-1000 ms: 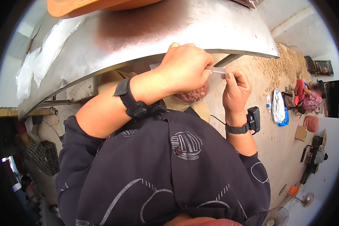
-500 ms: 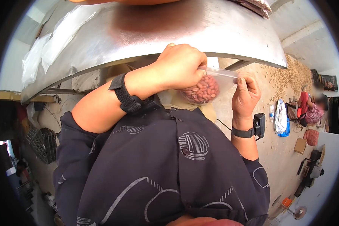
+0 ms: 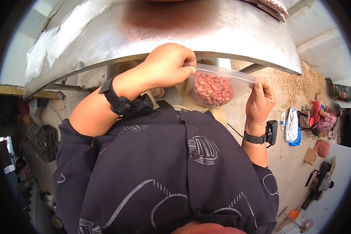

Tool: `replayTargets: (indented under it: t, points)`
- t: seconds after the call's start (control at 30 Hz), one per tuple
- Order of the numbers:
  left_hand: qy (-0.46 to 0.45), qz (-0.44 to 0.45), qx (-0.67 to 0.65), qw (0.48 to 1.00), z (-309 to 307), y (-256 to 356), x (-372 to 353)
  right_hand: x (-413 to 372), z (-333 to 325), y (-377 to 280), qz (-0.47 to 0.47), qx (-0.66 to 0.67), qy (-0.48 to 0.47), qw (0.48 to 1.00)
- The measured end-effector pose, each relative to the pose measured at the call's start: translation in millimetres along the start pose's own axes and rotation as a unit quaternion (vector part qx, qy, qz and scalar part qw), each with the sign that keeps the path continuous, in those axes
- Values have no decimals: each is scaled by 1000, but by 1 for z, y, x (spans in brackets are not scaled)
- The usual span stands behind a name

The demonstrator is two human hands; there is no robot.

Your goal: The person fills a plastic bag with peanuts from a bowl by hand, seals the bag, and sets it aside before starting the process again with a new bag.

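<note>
A clear zip bag (image 3: 241, 78) hangs between my hands in front of the shirt, with red-skinned peanuts (image 3: 213, 89) gathered in its lower part. My left hand (image 3: 169, 64) pinches the left end of the bag's top edge between thumb and curled fingers. At the opposite upper corner, my right hand (image 3: 260, 99) grips the plastic between thumb and forefinger. The top edge is stretched straight between the two pinches. A dark strap with a small device is on each wrist.
A metal table (image 3: 257, 46) curves across just beyond my hands, with clear plastic sheets (image 3: 68, 33) at its left. Right of me, a pile of light brown pieces (image 3: 306, 84) covers some floor, near a seated person (image 3: 327, 121). A dark crate (image 3: 44, 142) stands at left.
My left hand has moved left along the bag's top edge, and my right hand has shifted slightly right. More of the bag and peanuts now shows between them.
</note>
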State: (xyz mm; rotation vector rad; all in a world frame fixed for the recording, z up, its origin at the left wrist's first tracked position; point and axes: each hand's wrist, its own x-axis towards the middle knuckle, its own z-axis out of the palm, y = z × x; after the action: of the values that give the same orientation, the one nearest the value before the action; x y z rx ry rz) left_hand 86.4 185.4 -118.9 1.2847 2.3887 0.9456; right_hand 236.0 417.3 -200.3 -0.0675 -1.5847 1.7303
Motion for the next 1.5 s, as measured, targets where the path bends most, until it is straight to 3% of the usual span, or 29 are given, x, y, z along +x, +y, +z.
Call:
replayTargets:
  t: [0.37, 0.47, 0.57, 0.67, 0.77, 0.8, 0.87, 0.97, 1.07, 1.23, 1.43, 1.5]
  points:
    - [32, -26, -69, 997, -3, -14, -20, -1, 0, 0, 22, 54, 1, 998]
    - [23, -95, -147, 984, -1, -19, -24, 0, -12, 7, 55, 113, -24, 992]
    - [3, -81, -260, 962, 16, -21, -23, 0, -14, 7, 82, 133, -46, 987]
    - [43, -49, -320, 945, 36, -28, -15, 3, -13, 2, 113, 103, -37, 988]
    - [70, 16, -285, 956, 38, -33, -12, 18, 9, -23, 23, -84, -27, 996]
    - [76, 28, -273, 958, 39, -31, -11, 25, 18, -40, -50, -201, -78, 975]
    - [84, 57, -264, 959, 41, -27, -10, 35, 39, -72, -190, -419, -175, 871]
    - [87, 72, -259, 959, 42, -24, -11, 37, 69, -77, -211, -442, -318, 812]
    - [96, 104, -255, 956, 43, -21, -10, 33, 82, -66, -225, -530, -376, 726]
    - [99, 90, -259, 956, 41, -16, -10, 30, 88, -58, -191, -497, -350, 771]
    - [86, 93, -245, 961, 41, -13, -7, 31, 89, -57, -169, -511, -355, 764]
    - [106, 131, -218, 961, 42, -15, -6, 34, 89, -59, -174, -507, -361, 763]
